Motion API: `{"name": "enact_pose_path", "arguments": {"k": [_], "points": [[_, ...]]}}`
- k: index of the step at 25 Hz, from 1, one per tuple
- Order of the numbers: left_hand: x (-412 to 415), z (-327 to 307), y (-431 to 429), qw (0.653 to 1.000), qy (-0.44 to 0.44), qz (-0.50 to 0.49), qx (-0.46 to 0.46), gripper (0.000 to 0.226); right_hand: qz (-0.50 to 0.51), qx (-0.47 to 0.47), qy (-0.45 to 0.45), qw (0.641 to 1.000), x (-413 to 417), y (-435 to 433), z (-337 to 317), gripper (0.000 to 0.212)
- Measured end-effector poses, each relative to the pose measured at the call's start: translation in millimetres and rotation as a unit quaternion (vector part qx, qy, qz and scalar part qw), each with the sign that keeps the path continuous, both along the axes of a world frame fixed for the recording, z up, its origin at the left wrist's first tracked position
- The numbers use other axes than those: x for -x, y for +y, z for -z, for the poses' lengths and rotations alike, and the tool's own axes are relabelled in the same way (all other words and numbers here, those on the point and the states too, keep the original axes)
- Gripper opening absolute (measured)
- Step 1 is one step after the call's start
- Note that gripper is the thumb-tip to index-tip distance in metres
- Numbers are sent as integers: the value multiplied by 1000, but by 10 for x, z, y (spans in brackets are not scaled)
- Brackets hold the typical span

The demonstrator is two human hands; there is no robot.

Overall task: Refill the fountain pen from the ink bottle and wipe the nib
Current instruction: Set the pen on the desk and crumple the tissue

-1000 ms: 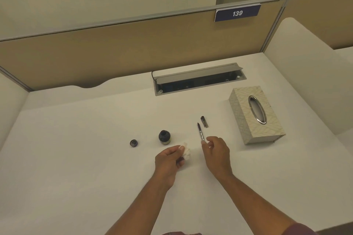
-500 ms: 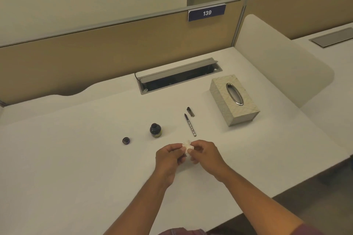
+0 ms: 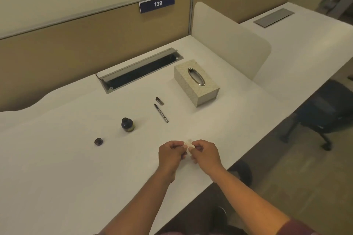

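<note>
1. From my remote seat I see both hands together over the near part of the white counter (image 3: 66, 168), close to its front edge.
2. The left hand (image 3: 170, 154) has its fingers curled and pinches a small wad of white tissue (image 3: 189, 144) from the left side.
3. The right hand (image 3: 207, 155) is curled too and grips the same wad from the right, so the tissue sits between the two sets of fingertips.
4. The fountain pen (image 3: 161, 113) lies flat on the counter beyond the hands, uncapped, its tip pointing away from me. Neither hand touches it.
5. The pen cap (image 3: 159, 100) lies just past the pen's tip, apart from it.
6. The ink bottle (image 3: 127, 124) stands upright to the left of the pen with its mouth uncovered.
7. Its dark round lid (image 3: 98, 141) lies on the counter further left and nearer to me.
8. A patterned tissue box (image 3: 196, 84) with an oval metal-rimmed slot sits to the right of the pen.
9. Behind these, a grey cable tray (image 3: 141, 69) is set into the counter with its flap raised.
10. A blue plate (image 3: 157, 3) reading 139 hangs on the partition.
</note>
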State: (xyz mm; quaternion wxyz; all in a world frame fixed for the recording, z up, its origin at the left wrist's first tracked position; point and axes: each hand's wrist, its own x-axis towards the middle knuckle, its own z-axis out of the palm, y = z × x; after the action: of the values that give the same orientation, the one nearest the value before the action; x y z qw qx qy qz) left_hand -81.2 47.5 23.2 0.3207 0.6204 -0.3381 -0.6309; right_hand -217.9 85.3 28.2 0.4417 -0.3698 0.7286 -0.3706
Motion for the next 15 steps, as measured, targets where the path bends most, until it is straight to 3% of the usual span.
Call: {"name": "enact_pose_path", "arguments": {"k": [9,15], "points": [[1232,35,464,993,-58,99,16,13,104,-21,39,994,1101,642,163,6],[2223,174,925,954,-74,290,19,36,187,-56,68,979,2093,1197,544,2]]}}
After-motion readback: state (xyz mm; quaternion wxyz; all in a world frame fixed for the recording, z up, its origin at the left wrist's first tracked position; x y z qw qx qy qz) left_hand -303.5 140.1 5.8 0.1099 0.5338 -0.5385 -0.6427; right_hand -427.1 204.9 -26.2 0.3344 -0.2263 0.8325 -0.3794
